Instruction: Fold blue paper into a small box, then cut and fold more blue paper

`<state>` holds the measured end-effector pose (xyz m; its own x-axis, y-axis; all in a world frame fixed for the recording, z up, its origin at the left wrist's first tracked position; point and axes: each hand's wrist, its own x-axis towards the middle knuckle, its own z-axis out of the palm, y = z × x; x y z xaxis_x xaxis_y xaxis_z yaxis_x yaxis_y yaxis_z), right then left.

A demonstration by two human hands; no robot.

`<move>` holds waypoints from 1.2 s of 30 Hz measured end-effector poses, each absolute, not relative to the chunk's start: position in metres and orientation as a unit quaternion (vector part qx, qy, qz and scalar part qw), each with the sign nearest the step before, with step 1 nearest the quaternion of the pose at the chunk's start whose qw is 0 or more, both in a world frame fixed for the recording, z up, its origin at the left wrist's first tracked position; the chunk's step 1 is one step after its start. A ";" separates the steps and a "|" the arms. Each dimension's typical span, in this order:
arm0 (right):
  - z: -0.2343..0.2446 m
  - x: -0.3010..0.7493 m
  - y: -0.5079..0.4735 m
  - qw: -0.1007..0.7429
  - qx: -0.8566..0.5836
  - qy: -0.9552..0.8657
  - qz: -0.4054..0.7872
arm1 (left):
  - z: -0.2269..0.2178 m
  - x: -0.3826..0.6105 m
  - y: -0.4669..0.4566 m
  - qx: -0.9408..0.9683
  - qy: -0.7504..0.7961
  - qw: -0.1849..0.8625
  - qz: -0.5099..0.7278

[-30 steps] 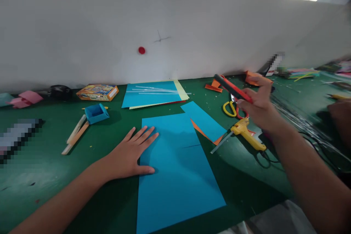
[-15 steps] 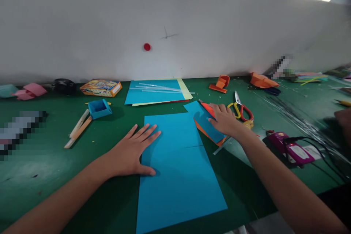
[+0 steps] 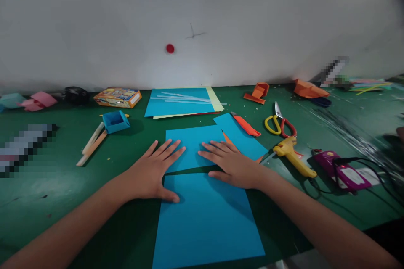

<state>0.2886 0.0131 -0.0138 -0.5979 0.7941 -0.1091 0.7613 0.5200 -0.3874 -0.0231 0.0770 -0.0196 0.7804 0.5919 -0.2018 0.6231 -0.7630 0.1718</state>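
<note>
A blue paper sheet lies on the green table (image 3: 57, 201), split by a cut into a near piece (image 3: 205, 222) and a smaller far piece (image 3: 192, 145). My left hand (image 3: 154, 172) lies flat and open on the left edge of the blue paper at the cut. My right hand (image 3: 232, 162) lies flat and open on the far piece, fingers spread, thumb at the cut. An orange utility knife (image 3: 246, 125) rests on another blue scrap (image 3: 246, 138) just beyond my right hand.
Scissors (image 3: 280, 124), a yellow glue gun (image 3: 293, 155) and a magenta device (image 3: 342, 172) with a cord lie at right. Glue sticks on blue and yellow sheets (image 3: 179, 101), a small blue paper box (image 3: 115, 121), wooden sticks (image 3: 91, 143) and an orange carton (image 3: 118, 97) sit behind. A white wall (image 3: 202, 29) borders the table.
My right hand carried the orange knife down, laid it on the blue scrap, then moved left onto the far blue piece. The far piece has shifted away, opening a gap.
</note>
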 end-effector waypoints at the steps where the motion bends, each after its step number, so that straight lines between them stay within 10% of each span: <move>1: -0.015 0.290 0.013 0.035 -0.449 -0.871 0.198 | -0.020 -0.023 0.077 0.937 0.323 0.118 -0.066; 36: -0.014 0.300 0.011 0.016 -0.529 -0.846 0.063 | -0.019 -0.034 0.079 0.947 0.295 0.119 -0.050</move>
